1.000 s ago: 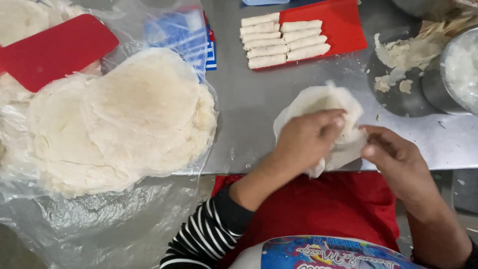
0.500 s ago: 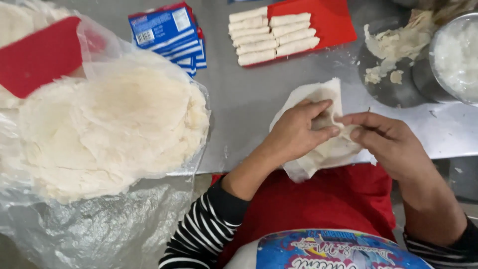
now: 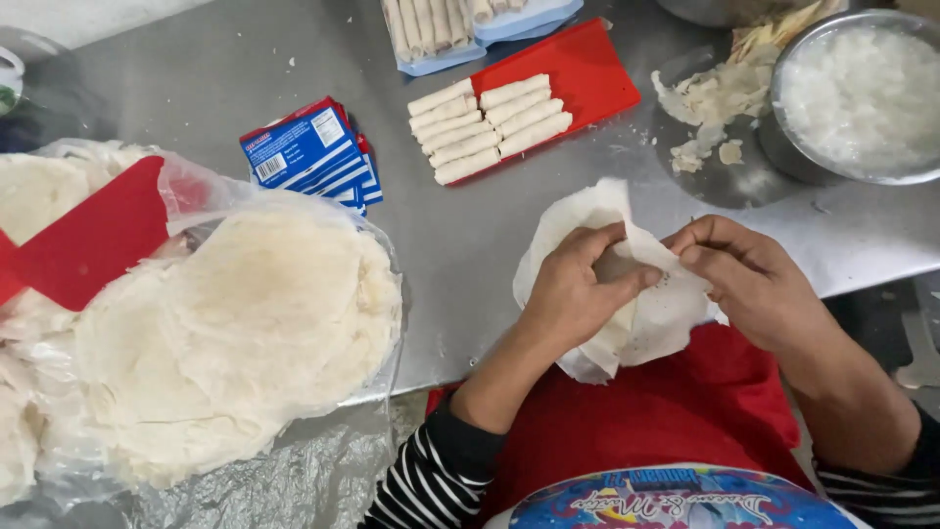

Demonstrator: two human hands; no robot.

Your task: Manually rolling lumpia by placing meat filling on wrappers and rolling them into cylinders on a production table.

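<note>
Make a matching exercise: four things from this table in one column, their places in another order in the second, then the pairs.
Things:
1. wrapper
2. rolls
3. bowl
4. wrapper stack

Places:
A. on the red tray
B. far right of the table
C. on clear plastic at the left
D. between the left hand and right hand

Pairs: 1-D, 2-A, 3-B, 4-C

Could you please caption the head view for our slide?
Both hands, left hand and right hand, fold a thin wrapper at the steel table edge.
</note>
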